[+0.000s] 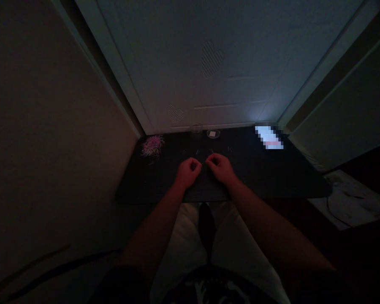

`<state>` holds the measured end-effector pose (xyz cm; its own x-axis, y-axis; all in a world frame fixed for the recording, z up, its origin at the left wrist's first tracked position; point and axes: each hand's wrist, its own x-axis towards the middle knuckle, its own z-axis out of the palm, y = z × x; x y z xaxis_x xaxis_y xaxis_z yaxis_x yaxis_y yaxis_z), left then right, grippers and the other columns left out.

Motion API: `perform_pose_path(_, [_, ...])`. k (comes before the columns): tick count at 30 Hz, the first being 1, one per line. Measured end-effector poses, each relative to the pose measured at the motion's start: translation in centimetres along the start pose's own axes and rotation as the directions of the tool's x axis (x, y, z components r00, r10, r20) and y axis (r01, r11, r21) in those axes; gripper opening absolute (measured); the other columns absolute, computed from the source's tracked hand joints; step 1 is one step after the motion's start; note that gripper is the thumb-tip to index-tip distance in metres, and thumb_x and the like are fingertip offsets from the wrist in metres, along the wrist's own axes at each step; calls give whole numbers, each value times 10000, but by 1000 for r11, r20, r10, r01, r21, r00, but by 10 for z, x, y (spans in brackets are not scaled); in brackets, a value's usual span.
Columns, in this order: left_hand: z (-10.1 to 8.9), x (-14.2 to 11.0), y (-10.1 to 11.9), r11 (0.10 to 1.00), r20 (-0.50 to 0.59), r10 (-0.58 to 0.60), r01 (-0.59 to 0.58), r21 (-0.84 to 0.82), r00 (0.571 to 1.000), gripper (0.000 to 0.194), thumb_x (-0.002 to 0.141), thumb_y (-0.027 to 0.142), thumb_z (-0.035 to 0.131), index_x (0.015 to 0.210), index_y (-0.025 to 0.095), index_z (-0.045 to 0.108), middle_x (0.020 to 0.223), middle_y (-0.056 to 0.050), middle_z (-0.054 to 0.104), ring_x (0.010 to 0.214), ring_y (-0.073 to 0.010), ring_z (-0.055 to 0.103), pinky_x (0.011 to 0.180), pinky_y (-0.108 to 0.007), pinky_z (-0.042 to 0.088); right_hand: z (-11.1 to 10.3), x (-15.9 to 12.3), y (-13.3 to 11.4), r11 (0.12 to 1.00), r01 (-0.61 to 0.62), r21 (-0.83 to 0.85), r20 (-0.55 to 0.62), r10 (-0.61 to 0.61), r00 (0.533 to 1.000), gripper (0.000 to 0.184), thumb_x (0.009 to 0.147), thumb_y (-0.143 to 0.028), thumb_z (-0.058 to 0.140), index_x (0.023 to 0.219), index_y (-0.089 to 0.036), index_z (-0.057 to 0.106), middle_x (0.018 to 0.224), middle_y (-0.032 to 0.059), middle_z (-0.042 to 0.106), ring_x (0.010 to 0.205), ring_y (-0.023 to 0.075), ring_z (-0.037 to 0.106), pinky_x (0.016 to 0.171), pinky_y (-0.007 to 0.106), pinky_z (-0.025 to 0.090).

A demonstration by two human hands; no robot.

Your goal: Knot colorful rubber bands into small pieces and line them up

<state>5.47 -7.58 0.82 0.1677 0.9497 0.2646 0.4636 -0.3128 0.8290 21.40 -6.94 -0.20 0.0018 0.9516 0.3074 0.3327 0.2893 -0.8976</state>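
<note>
In dim light, my left hand (189,172) and my right hand (221,168) are close together above the dark table (253,177). Each is closed in a pinch, thumb against fingers, with a narrow gap between the two hands. Whatever they hold is too small and dark to make out. Just beyond the fingertips, several small thin pieces (229,149) lie spaced in a row. A tangled heap of thin pinkish, shiny pieces (152,145) sits at the table's far left.
Along the back edge stand a clear container (196,131) and a small round dish (218,134) with a white square in it. A bright, blurred-out screen (269,137) glows at the back right. A pale panel with heart patterns (212,59) rises behind the table.
</note>
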Motion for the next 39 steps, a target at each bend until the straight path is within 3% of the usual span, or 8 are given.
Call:
perform_pose_path(6, [0,0,4,1000,2,-18,18,21,1000,128,753,287,557,736,163,587,682,7,601,610,-98,530,598,-230,431,0,-1,-2,999,23,-23,67,-22,998,99,722,-267,553,733,-176,593,674,10,598,640,144,541,606,273,411])
perform_pose_path(21, [2,1,1,998,-68,-43,47,50,997,138,744,304,581,725,168,590,676,6,613,611,-103,550,593,-234,443,0,-2,-6,999,-13,-35,47,15,999,83,701,-263,559,711,-184,583,634,2,587,599,135,528,572,266,409])
perform_pose_path(28, [2,0,0,999,-24,-18,19,49,1000,150,749,310,568,705,166,573,647,15,585,589,-98,526,562,-226,412,1,-1,-4,998,-16,-57,32,18,999,76,702,-258,553,693,-184,561,617,-8,548,594,131,498,569,263,386])
perform_pose_path(32, [0,-1,1,1000,10,8,-8,7,1000,147,750,300,560,695,164,556,631,22,557,570,-89,494,548,-216,396,0,0,-3,995,-63,-81,-94,55,994,103,707,-277,553,666,-183,546,601,-10,528,574,129,471,552,263,364])
perform_pose_path(35, [-1,-1,1,1000,-123,-28,27,-11,992,129,754,277,540,690,166,532,619,26,526,560,-87,475,539,-214,387,0,1,-4,989,-130,-73,-206,113,972,121,716,-291,545,657,-186,529,562,-23,479,531,119,429,517,256,334])
perform_pose_path(39, [-3,1,1,998,-320,-61,64,1,946,124,767,262,515,682,172,500,611,26,494,561,-92,461,543,-220,383,0,1,-4,989,-148,-15,-218,141,966,122,725,-297,536,672,-189,516,571,-27,464,533,115,420,512,249,327])
